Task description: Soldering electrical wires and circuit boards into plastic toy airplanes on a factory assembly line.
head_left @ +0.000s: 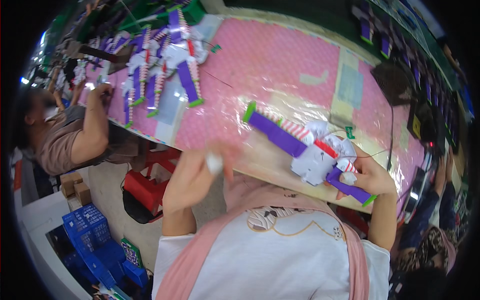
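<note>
My right hand (372, 175) grips a white plastic toy part with purple wings (314, 162) near the table's front edge. Its wings have red-and-white striped sides and green tips, and a red piece sits on the white body. My thumb, with a white cover on it, presses by the shorter, right-hand wing. A small green tag (349, 132) on thin wire lies beside the part. Off to the left, my left hand (197, 175) is in the air in front of the table edge, apart from the part. Motion smears its fingers; a white finger cover shows on it.
Several similar winged parts (187, 80) lie at the far left of the pink, plastic-covered table (270, 55). A black fan-like device (395, 82) stands at the right. Another person (65, 127) sits at the left, beside a red stool (145, 187). Blue boxes (92, 230) stand lower left.
</note>
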{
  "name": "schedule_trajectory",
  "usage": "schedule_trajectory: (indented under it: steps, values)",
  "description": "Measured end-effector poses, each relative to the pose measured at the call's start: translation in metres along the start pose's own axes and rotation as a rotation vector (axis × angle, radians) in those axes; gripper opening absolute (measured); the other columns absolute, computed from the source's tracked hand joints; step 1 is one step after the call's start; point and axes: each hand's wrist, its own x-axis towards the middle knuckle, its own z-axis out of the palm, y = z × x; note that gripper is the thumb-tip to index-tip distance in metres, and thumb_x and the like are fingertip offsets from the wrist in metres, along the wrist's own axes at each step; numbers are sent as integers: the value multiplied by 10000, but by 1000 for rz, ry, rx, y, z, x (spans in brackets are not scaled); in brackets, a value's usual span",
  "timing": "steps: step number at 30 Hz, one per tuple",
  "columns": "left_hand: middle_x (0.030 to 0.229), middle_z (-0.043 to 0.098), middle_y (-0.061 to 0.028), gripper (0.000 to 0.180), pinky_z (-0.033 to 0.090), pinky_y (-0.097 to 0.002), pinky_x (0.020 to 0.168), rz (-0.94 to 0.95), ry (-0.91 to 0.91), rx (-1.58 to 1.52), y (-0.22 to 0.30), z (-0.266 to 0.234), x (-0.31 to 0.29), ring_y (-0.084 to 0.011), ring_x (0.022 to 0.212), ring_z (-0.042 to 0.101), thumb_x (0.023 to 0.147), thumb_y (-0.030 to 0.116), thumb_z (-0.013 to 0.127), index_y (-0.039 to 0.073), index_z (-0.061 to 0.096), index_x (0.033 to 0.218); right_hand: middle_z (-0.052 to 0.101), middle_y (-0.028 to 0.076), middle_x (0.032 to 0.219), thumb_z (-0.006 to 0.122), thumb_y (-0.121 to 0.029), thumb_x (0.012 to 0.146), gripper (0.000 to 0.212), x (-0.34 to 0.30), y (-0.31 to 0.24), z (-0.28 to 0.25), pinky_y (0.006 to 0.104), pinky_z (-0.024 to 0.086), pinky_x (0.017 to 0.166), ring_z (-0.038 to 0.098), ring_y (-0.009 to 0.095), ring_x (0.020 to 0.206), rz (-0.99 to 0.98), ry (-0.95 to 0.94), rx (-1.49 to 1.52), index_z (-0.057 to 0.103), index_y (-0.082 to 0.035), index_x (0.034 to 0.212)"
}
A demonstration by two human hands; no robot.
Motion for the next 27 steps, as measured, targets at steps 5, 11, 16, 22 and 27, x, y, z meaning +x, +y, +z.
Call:
schedule_trajectory:
  steps: [5,11,16,22,27]
  values:
    - [699,543,-72,264,398,-268,564,93,231,337,-36,49,56,-131,595,498,905,197,453,-5,572,1028,585,131,667,636,-134,777,551,-23,-5,-4,317,438,577,562,256,576,-215,613,-830,406,-31,1267]
    - [744,523,17,182,378,-218,575,-195,15,100,-26,69,68,-57,655,465,869,170,545,9,557,953,629,125,863,616,-75,757,201,41,-17,22,336,455,756,600,257,822,-595,548,-709,619,18,936]
    - [750,578,-97,127,412,-273,547,-140,-69,630,10,59,68,-186,610,545,812,139,579,17,578,845,596,112,779,626,-57,733,130,47,13,29,375,452,677,573,275,740,-673,643,-400,627,10,843]
    - [714,600,-155,167,459,-390,609,161,-93,853,-11,120,134,-308,683,597,681,146,620,10,614,779,575,68,724,615,5,642,201,29,42,42,332,406,602,544,215,670,-995,637,-784,646,-33,837]
    - [642,595,-87,150,438,-300,536,97,-247,506,-14,130,142,-200,598,581,671,111,614,-6,608,765,586,97,752,571,5,736,130,13,51,45,333,444,656,573,255,710,-729,645,-328,625,-9,854]
